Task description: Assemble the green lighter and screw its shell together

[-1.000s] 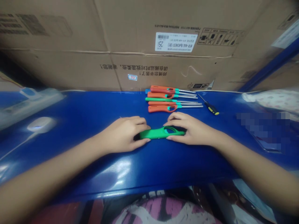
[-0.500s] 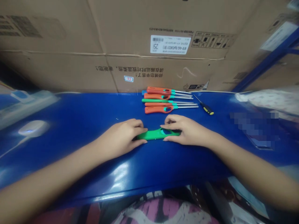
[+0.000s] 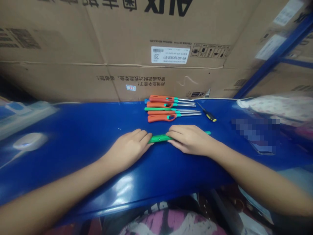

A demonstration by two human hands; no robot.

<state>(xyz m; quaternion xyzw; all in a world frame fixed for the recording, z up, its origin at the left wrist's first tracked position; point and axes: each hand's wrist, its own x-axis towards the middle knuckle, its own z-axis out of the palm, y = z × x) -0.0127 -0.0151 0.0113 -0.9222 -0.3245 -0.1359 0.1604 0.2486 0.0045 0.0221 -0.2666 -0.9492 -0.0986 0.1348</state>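
Observation:
A green long-nosed lighter (image 3: 160, 138) lies flat on the blue table (image 3: 80, 130), and both my hands hold it down. My left hand (image 3: 128, 148) has its fingers close together over the lighter's left end. My right hand (image 3: 187, 138) covers the middle and right part, fingers curled over it. Only the green stretch between the hands and a short green tip (image 3: 207, 133) beyond my right hand show.
Several orange and green lighters (image 3: 168, 109) lie in a row behind my hands, with a small black-and-yellow screwdriver (image 3: 207, 115) to their right. Large cardboard boxes (image 3: 146, 49) wall off the back. A white rounded device (image 3: 26, 142) lies at the left, a patterned cloth (image 3: 281, 107) at the right.
The green lighter has been laid flatter and shifted right; its tip now pokes out past my right hand. My right hand covers the handle loop that showed before.

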